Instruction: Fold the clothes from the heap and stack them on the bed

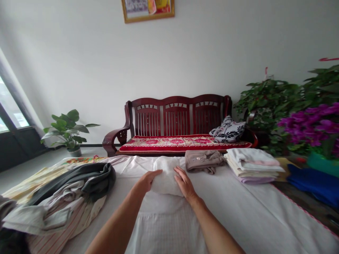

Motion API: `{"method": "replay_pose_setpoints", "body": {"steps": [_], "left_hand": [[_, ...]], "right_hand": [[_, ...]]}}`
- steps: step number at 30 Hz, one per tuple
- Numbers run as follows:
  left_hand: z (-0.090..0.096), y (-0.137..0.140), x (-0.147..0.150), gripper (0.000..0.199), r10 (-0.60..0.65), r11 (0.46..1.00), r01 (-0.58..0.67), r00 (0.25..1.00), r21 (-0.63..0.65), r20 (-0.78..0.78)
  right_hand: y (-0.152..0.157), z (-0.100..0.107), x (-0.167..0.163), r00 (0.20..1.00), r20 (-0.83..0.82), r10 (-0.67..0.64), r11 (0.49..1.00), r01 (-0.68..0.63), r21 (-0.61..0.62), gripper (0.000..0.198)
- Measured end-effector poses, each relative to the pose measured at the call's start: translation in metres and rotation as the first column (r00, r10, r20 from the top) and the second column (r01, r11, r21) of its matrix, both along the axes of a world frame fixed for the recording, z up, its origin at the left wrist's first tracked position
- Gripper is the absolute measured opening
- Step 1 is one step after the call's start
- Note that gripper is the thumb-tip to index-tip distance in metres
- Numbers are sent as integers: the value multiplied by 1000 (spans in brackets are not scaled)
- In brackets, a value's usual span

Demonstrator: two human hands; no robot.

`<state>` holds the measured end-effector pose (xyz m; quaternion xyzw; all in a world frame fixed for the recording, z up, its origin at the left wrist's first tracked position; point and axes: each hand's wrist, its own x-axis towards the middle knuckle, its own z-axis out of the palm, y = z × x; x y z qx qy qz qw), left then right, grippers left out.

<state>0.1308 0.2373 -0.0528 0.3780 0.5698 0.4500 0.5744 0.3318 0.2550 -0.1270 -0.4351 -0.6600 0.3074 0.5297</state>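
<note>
A white garment [166,180], folded into a small bundle, lies on the pale cloth before me. A checked, semi-sheer white fabric [169,231] stretches from below it toward my body. My left hand [147,179] rests at the bundle's left edge, its index finger stretched over the cloth and the thumb apart; its other fingers are mostly hidden. On the right side my right hand [184,183] lies on the bundle with fingers spread and extended. Beyond my right hand sits a folded grey-brown garment [203,161] with a small flower motif.
A stack of folded clothes [253,165] stands at right, beside a blue cloth [314,183] and purple flowers [312,123]. Unfolded clothes [63,204] are heaped at left. Behind the covered surface [238,208] is a red wooden bench [174,120].
</note>
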Motion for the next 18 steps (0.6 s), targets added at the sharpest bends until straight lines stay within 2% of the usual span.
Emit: {"method": "replay_pose_setpoints", "body": {"steps": [2, 4, 6, 7, 8, 10, 12, 13, 15, 18], "left_hand": [[6, -7, 5, 42, -40, 999, 41, 998, -23, 49], [13, -16, 8, 48, -96, 995, 93, 986, 27, 133], [21, -27, 8, 57, -188, 980, 167, 956, 109, 224], [24, -32, 8, 61, -229, 970, 197, 939, 144, 256], [28, -37, 6, 65, -257, 962, 218, 927, 166, 272], [33, -44, 3, 69, -274, 957, 236, 925, 168, 262], [36, -49, -1, 71, -284, 956, 255, 929, 147, 239], [37, -51, -3, 70, -293, 954, 268, 929, 137, 227], [37, -53, -5, 69, -314, 948, 294, 926, 122, 209], [36, -54, -1, 66, -349, 937, 340, 917, 78, 192]], "right_hand": [[-2, 7, 2, 990, -129, -49, 998, 44, -47, 51], [-5, 17, 4, 948, -285, -141, 984, 103, -144, 60], [-9, 29, 8, 891, -429, -148, 964, 33, -264, 66], [-12, 35, 10, 868, -488, -97, 943, -76, -323, 66], [-15, 41, 13, 841, -540, -21, 903, -216, -371, 65], [-21, 51, 18, 763, -634, 122, 769, -477, -426, 62], [-28, 60, 22, 678, -711, 187, 655, -625, -424, 58], [-32, 64, 23, 643, -740, 195, 629, -661, -408, 55], [-40, 71, 25, 604, -777, 179, 620, -682, -387, 47], [-49, 81, 29, 623, -772, 127, 649, -641, -410, 37]]}}
